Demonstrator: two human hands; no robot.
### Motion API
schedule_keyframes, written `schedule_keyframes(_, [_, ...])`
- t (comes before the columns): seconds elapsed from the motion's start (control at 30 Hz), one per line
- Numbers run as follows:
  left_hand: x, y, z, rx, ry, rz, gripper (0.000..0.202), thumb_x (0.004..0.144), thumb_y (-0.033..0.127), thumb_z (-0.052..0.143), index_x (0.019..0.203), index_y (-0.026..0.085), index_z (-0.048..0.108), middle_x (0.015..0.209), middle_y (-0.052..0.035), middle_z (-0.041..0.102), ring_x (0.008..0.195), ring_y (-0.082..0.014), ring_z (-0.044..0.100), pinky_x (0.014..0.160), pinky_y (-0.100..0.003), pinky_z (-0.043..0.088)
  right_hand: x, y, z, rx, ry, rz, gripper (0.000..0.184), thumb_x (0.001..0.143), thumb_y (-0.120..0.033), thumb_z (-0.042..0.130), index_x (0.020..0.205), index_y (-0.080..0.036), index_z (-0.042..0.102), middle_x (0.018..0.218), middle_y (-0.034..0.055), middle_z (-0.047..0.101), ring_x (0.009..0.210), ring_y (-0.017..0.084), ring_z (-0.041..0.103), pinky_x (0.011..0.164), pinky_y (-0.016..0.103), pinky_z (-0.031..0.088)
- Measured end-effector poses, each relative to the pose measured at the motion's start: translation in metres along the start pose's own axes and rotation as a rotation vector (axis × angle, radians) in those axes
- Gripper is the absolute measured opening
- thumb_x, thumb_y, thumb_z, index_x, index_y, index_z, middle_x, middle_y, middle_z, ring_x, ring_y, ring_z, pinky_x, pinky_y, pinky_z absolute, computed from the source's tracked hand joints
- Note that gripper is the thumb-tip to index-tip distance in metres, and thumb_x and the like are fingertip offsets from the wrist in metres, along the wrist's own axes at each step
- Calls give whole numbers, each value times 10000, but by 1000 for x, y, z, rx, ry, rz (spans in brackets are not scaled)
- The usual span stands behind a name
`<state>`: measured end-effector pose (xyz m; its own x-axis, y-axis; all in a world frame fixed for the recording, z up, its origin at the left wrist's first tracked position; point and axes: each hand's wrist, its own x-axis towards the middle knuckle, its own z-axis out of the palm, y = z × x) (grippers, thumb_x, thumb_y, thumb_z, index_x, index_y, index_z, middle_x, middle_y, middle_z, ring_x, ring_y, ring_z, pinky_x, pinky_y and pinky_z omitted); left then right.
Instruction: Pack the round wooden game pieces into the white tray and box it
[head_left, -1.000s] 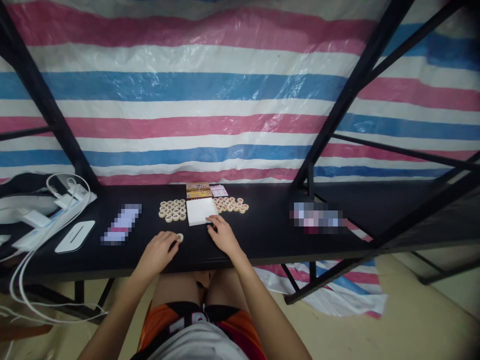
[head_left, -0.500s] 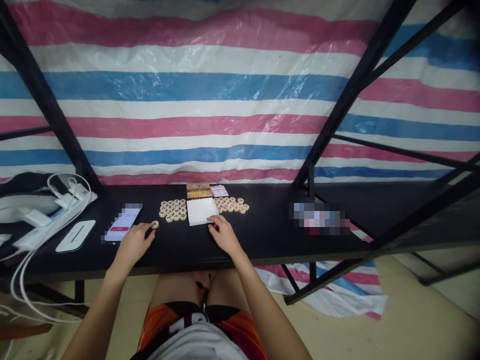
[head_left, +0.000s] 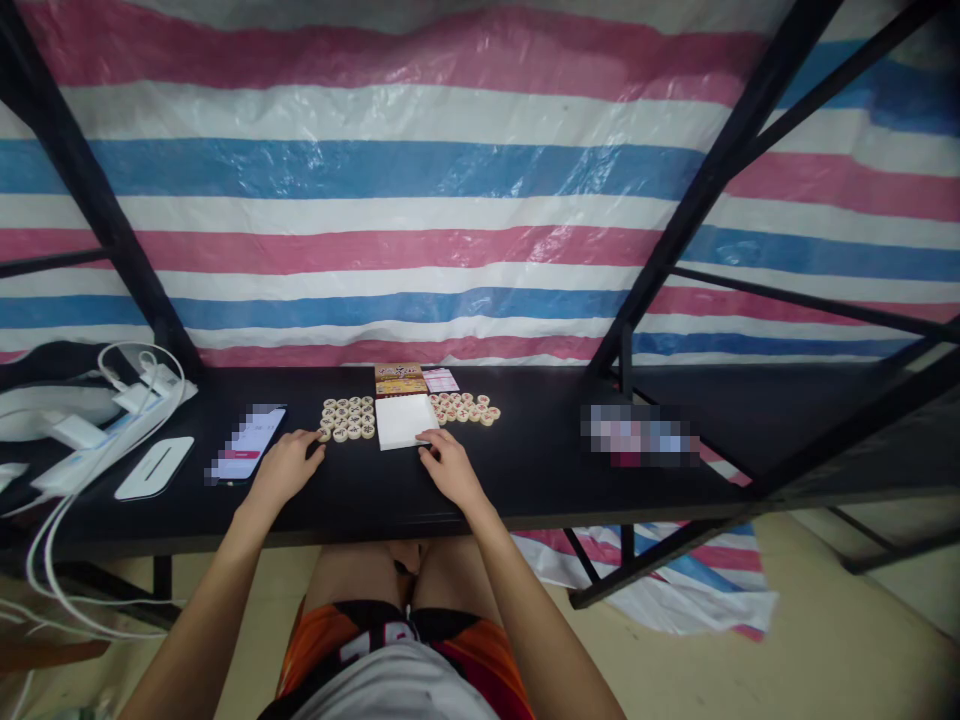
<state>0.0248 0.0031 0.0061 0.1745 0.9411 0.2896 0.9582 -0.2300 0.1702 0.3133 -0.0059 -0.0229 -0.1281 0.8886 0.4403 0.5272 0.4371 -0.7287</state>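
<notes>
My left hand (head_left: 289, 466) has its fingertips closed around a Chinese chess piece (head_left: 324, 435) at the lower left of a block of round wooden pieces with dark characters (head_left: 349, 415). Its thumb is bent below that piece. My right hand (head_left: 452, 468) grips the near right edge of a shallow white open box (head_left: 403, 422), with fingertips over the rim and the thumb just outside. The box stands between the dark-lettered block and a group of red-lettered pieces (head_left: 465, 408).
Behind the white box lie a printed brown and yellow box cover (head_left: 399, 379) and a pinkish paper (head_left: 441, 380). A lit phone (head_left: 255, 445), a white flat device (head_left: 154, 468) and white cables (head_left: 105, 455) are on the left. A blurred-out item (head_left: 637, 434) lies right on the black table (head_left: 540, 470).
My left hand has slid right and slightly away from me, bringing its chess piece up against the dark-lettered block. My right hand stays at the white box.
</notes>
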Motion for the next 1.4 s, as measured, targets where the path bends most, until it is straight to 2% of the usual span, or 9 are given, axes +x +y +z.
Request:
schedule_keyframes(0.3, [3, -2, 1, -44, -12, -5, 389, 856, 346, 401, 1121, 157, 615, 1088, -110, 628, 1016, -261, 573, 920, -370, 440, 1, 5, 3, -1, -1, -7, 253, 812, -191, 491, 1004, -192, 655, 1072, 61, 591, 659, 104, 555, 814, 287, 468])
schedule_keyframes(0.47, [0, 3, -3, -105, 71, -8, 376, 854, 340, 416, 1147, 173, 581, 1127, -101, 597, 1045, -254, 559, 921, -367, 441, 0, 3, 3, -15, -42, 4, 278, 817, -193, 494, 1044, -198, 655, 1135, 66, 583, 679, 100, 573, 834, 291, 472])
schedule_keyframes(0.57, [-5, 26, -4, -153, 114, 39, 308, 859, 318, 421, 1058, 188, 616, 1071, -83, 618, 1033, -240, 566, 913, -348, 450, 0, 2, 3, -28, -86, -1, 306, 820, -202, 502, 1092, -206, 643, 1197, 69, 571, 732, 112, 592, 866, 304, 470])
schedule_keyframes(0.63, [-8, 47, -1, -204, 100, 156, 286, 873, 294, 413, 1043, 199, 622, 1062, -70, 620, 1034, -224, 567, 919, -336, 451, -1, 1, 3, -39, -104, -5, 323, 827, -212, 502, 1122, -216, 632, 1235, 67, 559, 801, 127, 603, 908, 321, 457])
schedule_keyframes(0.7, [-10, 69, 6, -235, 82, 262, 289, 885, 275, 409, 1081, 204, 610, 1099, -69, 599, 1016, -206, 575, 913, -328, 461, -1, 1, 3, -54, -106, -20, 338, 829, -215, 502, 1145, -222, 623, 1258, 68, 550, 944, 157, 593, 969, 343, 423])
schedule_keyframes(0.77, [-8, 85, 17, -209, 100, 291, 302, 881, 257, 426, 1126, 206, 595, 1179, -86, 557, 1065, -223, 556, 909, -346, 469, -2, 1, 3, -61, -103, -44, 350, 826, -209, 507, 1158, -222, 617, 1261, 70, 549, 1080, 183, 545, 1016, 360, 383])
schedule_keyframes(0.83, [-4, 92, 28, -189, 104, 299, 318, 870, 233, 444, 1154, 204, 583, 1217, -100, 532, 1096, -240, 541, 906, -362, 476, -2, 1, 3, -47, -96, -53, 356, 822, -199, 505, 1159, -227, 617, 1257, 71, 547, 1084, 184, 544, 1012, 359, 389])
schedule_keyframes(1.0, [1, 89, 42, -195, 73, 324, 296, 866, 211, 460, 1128, 193, 597, 1148, -100, 561, 1060, -238, 543, 929, -390, 462, -1, 3, 4, 4, -53, -23, 324, 817, -178, 495, 1105, -216, 639, 1212, 76, 559, 839, 139, 611, 909, 324, 461])
schedule_keyframes(1.4, [-6, 88, 36, -329, 23, 311, 291, 847, 248, 485, 1091, 215, 638, 1186, -77, 567, 1079, -219, 554, 960, -367, 444, 1, 5, 3, 59, -15, -24, 243, 811, -152, 482, 988, -196, 644, 1040, 51, 602, 765, 119, 614, 842, 288, 466])
